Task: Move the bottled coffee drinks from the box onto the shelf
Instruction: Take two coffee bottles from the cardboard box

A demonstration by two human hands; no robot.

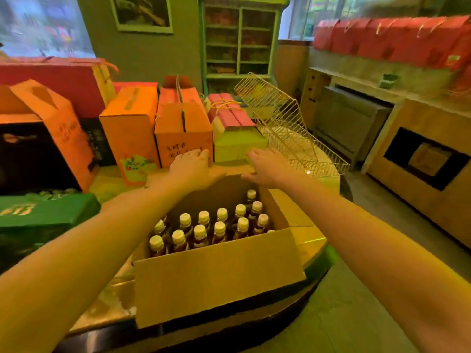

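Both hands reach past the bottles (204, 225): left hand (191, 169) and right hand (267, 168) lie flat, fingers spread, on the far flap (233, 170), gripping nothing, probably pressing it back to keep the opening clear. None of the bottles is touched; they stand upright in rows inside the box (219, 276), which sits on the surface (107, 307) with its near flap folded down. Wire rack (285, 123) just behind, to the right, may be the target shelf; can't confirm.

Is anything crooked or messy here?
Yes: the wire rack behind the box lies tipped at a slant instead of standing straight. The bottles stand upright in the box, and nothing looks spilled.
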